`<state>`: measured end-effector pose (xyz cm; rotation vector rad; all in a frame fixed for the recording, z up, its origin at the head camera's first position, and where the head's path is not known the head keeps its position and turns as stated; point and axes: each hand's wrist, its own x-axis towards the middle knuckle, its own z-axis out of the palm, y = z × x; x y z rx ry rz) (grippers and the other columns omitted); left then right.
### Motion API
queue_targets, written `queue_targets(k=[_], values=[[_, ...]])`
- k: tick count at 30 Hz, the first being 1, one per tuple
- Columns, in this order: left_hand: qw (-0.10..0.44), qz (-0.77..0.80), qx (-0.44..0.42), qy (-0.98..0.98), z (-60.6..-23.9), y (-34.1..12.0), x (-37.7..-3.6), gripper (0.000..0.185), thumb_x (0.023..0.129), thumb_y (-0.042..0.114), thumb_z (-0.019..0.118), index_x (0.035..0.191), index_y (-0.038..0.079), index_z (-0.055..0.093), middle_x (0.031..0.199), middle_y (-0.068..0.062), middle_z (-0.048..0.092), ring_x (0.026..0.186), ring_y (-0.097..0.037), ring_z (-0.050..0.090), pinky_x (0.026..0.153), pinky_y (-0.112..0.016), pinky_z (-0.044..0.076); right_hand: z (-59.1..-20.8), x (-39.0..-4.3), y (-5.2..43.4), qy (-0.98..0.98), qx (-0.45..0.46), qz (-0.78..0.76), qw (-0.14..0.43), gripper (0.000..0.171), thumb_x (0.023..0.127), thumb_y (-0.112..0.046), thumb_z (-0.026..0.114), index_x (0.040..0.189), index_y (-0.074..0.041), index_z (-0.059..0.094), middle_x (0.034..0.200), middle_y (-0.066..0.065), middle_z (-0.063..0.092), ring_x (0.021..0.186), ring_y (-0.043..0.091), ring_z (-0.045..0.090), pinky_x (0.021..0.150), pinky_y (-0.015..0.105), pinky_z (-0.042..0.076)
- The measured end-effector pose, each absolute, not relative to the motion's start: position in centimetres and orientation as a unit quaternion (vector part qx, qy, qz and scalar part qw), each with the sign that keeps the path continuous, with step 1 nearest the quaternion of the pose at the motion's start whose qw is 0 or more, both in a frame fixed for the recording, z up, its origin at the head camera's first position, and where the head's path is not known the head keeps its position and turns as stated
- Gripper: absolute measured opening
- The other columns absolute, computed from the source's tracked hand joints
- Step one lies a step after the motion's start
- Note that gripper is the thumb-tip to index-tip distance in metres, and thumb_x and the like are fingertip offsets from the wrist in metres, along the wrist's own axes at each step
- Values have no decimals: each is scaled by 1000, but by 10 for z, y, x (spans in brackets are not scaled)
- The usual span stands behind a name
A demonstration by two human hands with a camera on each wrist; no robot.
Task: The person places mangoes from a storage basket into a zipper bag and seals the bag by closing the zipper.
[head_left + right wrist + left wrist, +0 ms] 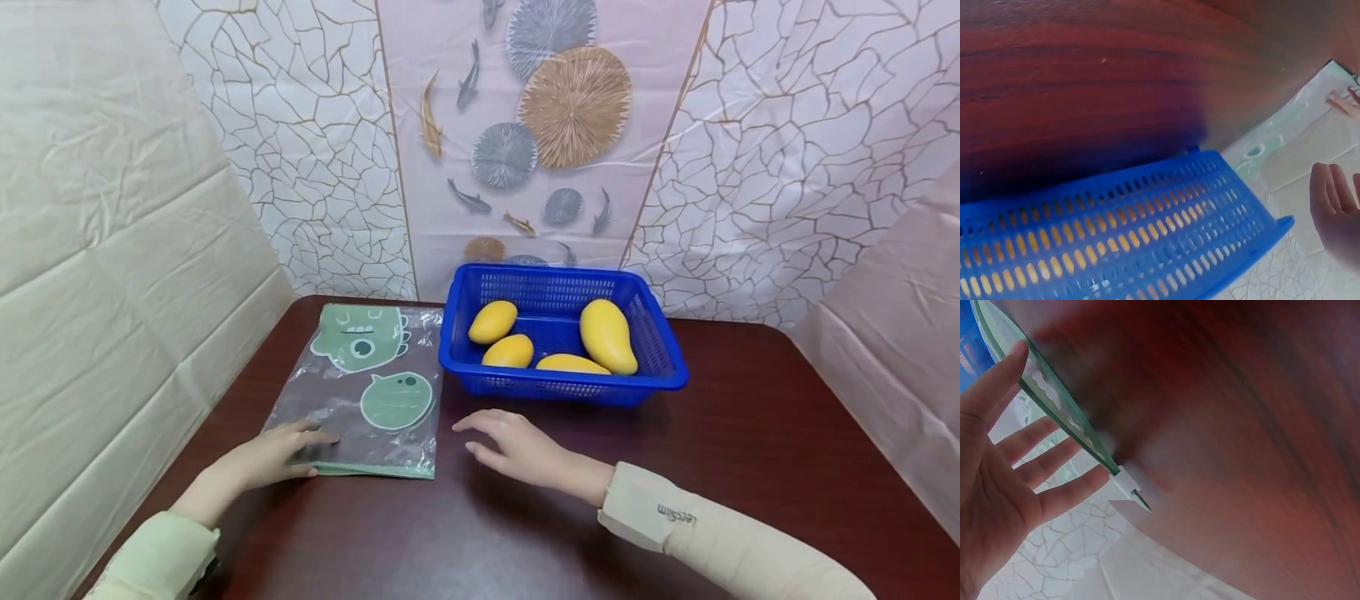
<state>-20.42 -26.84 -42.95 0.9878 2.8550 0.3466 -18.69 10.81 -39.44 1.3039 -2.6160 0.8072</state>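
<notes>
A clear plastic zip bag (365, 392) printed with green cartoon shapes lies flat on the dark wooden table (750, 442). My left hand (279, 454) rests with straight fingers on the bag's near left corner; the left wrist view shows the spread fingers (1035, 437) against the bag's green zip edge (1066, 415). My right hand (510, 442) hovers open, palm down, just right of the bag and in front of a blue plastic basket (660, 367) that holds several yellow mangoes (607, 335). The basket's slotted wall (1116, 237) fills the right wrist view.
Patterned sheets form a wall close behind the basket, and cream panels close off the left and right sides. Bare dark tabletop stretches to the right of the basket and along the near edge.
</notes>
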Motion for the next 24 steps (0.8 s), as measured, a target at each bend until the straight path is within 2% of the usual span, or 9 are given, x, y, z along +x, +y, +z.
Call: queue_targets(k=[5,9,12,15,18,24], values=[[47,94,323,941,-427,-260,-205,45,78,25,74,120,11,64,120,-27,58,106,-44,57,86,-54,47,-401,-188,93,-873,412,258,37,25,91,-9,59,115,-3,63,111,6,67,104,18,62,92,33,49],[43,87,325,941,-425,-253,-205,41,81,25,72,119,12,64,117,-18,62,103,-36,61,85,-49,48,-406,-187,81,-881,413,227,46,23,89,-9,61,110,-3,64,104,8,68,96,19,62,86,32,51],[22,85,331,940,-424,-250,-205,26,82,23,71,106,14,68,103,-5,66,91,-25,64,76,-41,51,-409,-188,72,-888,415,189,58,21,87,-10,63,107,-3,65,99,7,67,89,18,62,80,30,52],[-20,82,337,938,-425,-247,-204,8,80,19,72,86,20,67,84,7,64,75,-14,62,64,-33,49,-412,-189,66,-895,420,136,70,21,85,-12,65,105,-4,65,96,5,66,85,17,61,76,28,51],[-80,76,341,934,-426,-245,-203,12,76,16,74,75,23,65,71,13,62,67,-8,60,59,-28,47,-414,-189,62,-896,428,77,89,21,86,-16,65,104,-7,65,93,3,65,82,16,59,72,26,50],[-186,72,334,921,-427,-241,-205,19,72,13,78,69,23,62,63,16,58,59,-4,56,52,-26,44,-416,-195,54,-887,442,6,134,16,87,-26,66,94,-11,63,84,0,61,75,15,57,64,24,48]])
